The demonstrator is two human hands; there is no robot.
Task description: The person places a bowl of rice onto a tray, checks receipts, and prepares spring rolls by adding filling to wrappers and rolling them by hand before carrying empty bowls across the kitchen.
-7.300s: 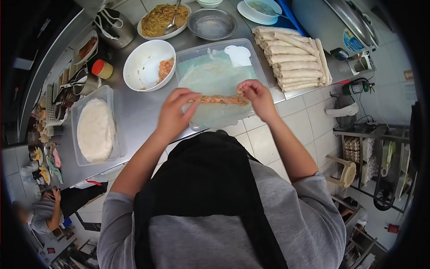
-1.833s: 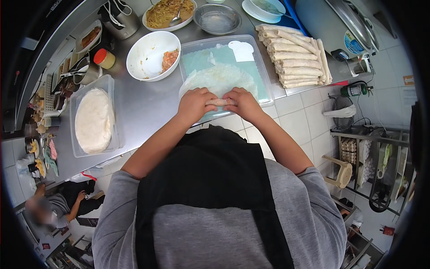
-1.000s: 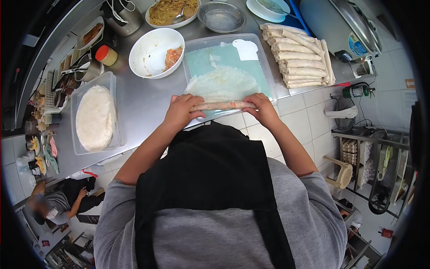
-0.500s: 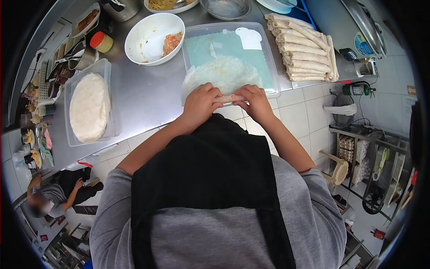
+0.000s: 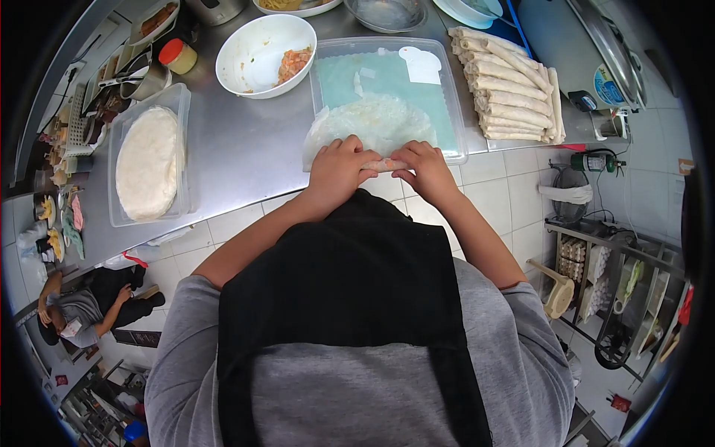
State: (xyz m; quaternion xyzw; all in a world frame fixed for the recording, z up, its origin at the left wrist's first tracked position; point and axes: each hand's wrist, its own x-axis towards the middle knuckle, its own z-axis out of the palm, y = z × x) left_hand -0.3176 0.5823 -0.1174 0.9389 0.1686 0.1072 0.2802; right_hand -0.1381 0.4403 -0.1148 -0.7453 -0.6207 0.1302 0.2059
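Between my two hands lies a partly rolled spring roll [image 5: 384, 165], with an orange-pink filling showing through its thin skin. My left hand [image 5: 339, 167] is closed around its left end, and my right hand [image 5: 424, 170] grips its right end. The unrolled part of the wrapper [image 5: 372, 123] spreads away from me over a teal sheet [image 5: 398, 71] on a clear plastic lid or tray [image 5: 456, 112]. Beyond it, a white bowl [image 5: 242, 56] contains a lump of orange-pink filling [image 5: 294, 64]. Finished rolls [image 5: 514, 93] are stacked at the right.
On the left, a clear container [image 5: 186, 141] holds a stack of round wrappers [image 5: 147, 164]. A red-lidded jar [image 5: 177, 56] and a metal bowl [image 5: 386, 13] stand farther back. The steel table's front edge [image 5: 246, 205] runs before me. Another person [image 5: 93, 309] sits at lower left.
The wrapper's near edge is rolled slightly farther in, and less flat wrapper shows. The view has shifted a little; both hands keep their grip on the roll.
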